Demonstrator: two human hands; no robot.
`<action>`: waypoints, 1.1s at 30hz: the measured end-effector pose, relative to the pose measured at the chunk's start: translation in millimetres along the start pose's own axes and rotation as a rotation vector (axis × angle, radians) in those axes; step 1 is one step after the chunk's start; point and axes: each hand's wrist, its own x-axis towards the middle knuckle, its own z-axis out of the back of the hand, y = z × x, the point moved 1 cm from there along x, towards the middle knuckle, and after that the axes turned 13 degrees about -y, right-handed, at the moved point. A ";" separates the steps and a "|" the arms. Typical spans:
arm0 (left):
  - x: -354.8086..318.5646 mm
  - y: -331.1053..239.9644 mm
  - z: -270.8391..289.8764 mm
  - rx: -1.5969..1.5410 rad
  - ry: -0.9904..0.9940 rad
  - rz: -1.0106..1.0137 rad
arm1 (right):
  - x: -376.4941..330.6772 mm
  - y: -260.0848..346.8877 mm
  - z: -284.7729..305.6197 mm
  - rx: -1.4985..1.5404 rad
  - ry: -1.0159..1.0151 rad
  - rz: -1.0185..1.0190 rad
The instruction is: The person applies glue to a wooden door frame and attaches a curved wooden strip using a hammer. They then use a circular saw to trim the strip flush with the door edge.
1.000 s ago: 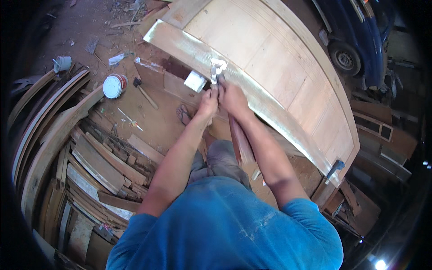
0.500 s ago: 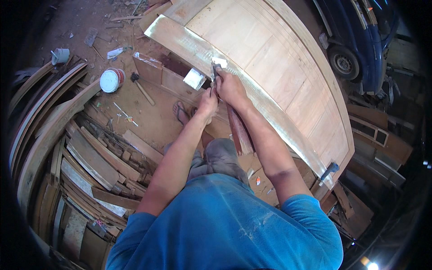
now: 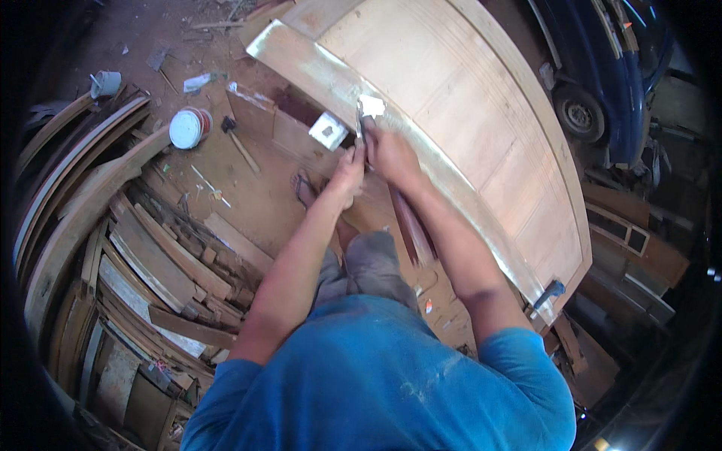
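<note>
One big wooden door lies flat, slanting from top centre down to lower right, pale raw wood w/ raised panels; its near edge is smeared w/ a whitish coat. One small scraper stands at that near edge, a white lump of filler on its blade, blade tip touching the door edge.

Right hand: fingers clenched round the scraper handle, hand resting just at the door's edge. Left hand: fingers curled, pressed against the right hand & the tool's lower part; can't tell if it really grips the scraper or only steadies it. Both forearms come up from the lower edge, meeting at the tool.

Other things, counted:
- 1 white square block just left of the hands, beside the door edge.
- 1 round white tub on the dirt floor, well left.
- 1 hammer near the tub, head toward it.
- 1 small grey cup far upper left.
- 1 clamp at the door's lower right corner.
- 1 dark blue car, one wheel showing, upper right behind the door.
- A heap of curved wood strips & planks on the left; too many to count.
- 1 sandalled foot below the left hand.
</note>
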 end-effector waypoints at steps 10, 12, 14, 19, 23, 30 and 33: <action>0.5 1.7 11.9 -0.185 0.153 0.083 | -11.5 2.5 2.9 0.061 0.069 -0.020; 0.9 4.8 10.7 -0.230 0.163 0.103 | -16.1 1.4 6.3 0.044 0.157 -0.060; -5.7 7.2 9.2 -0.270 0.167 0.133 | -9.2 0.5 9.1 0.060 0.157 -0.052; 6.8 10.4 9.5 -0.218 0.034 0.044 | -1.0 8.2 -1.4 0.085 0.090 -0.098; -14.2 1.5 -2.8 -0.215 -0.024 0.045 | -17.6 -4.1 -7.1 0.083 0.067 -0.007; -3.8 19.5 -4.5 -0.191 -0.025 -0.027 | 1.4 9.2 -7.7 0.049 0.056 -0.080; 9.7 39.5 -21.3 -0.357 -0.061 -0.161 | -38.1 5.9 2.3 0.079 0.050 -0.118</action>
